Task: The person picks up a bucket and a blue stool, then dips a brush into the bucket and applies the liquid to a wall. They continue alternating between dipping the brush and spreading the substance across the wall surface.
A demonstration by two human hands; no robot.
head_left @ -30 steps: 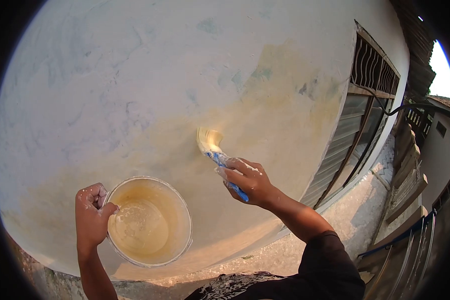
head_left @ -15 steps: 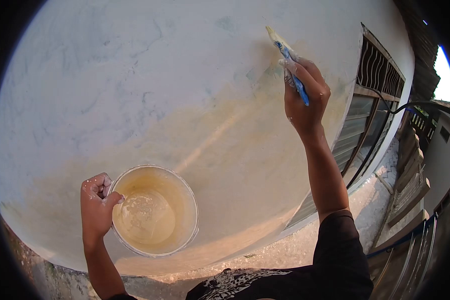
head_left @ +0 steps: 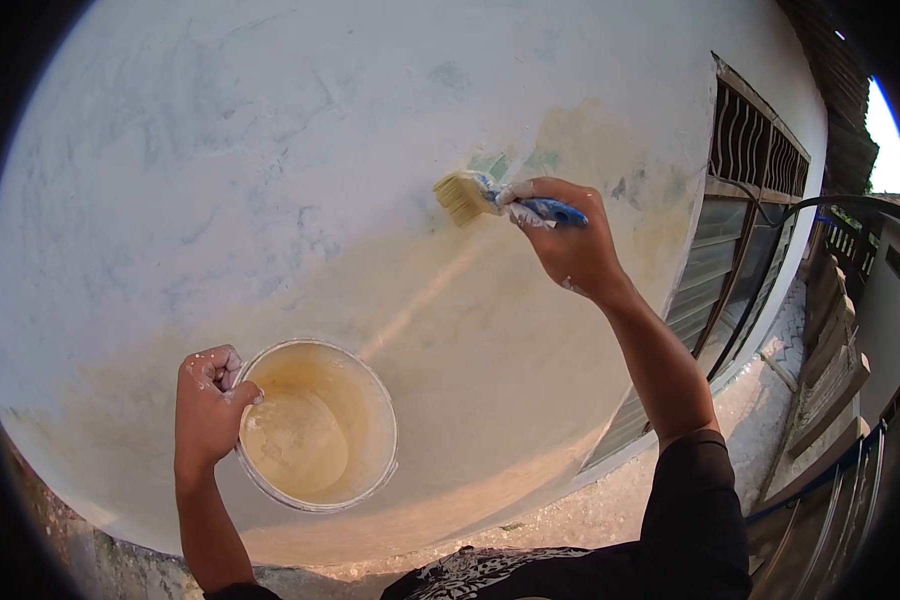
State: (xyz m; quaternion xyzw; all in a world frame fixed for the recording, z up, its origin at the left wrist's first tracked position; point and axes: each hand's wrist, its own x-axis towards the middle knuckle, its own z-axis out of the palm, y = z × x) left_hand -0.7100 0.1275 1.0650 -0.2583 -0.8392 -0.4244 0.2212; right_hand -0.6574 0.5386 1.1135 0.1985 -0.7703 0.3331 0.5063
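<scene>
- Head view: from my seat, I use the bucket (head_left: 368,415) as my landmark; the left hand (head_left: 208,410) is at its left edge, fingers curled at the rim and thumb hooked inside.
- Above and to the right of the bucket, the right hand (head_left: 570,240) grasps the handle of the brush (head_left: 480,192), fingers closed around it.
- The bristles (head_left: 458,200) fan out against the wall (head_left: 210,220), up and right of the bucket; I cannot tell how hard they press.
- I'd want light, even pressure, bristles trailing, each stroke overlapping the last across the patchy tan and whitish areas above the bucket.
- I'd hold the bucket level, since the pale liquid (head_left: 295,445) inside could slop out.
- I'd ease off near the window (head_left: 705,265), well right of the bucket, to spare its frame.
</scene>
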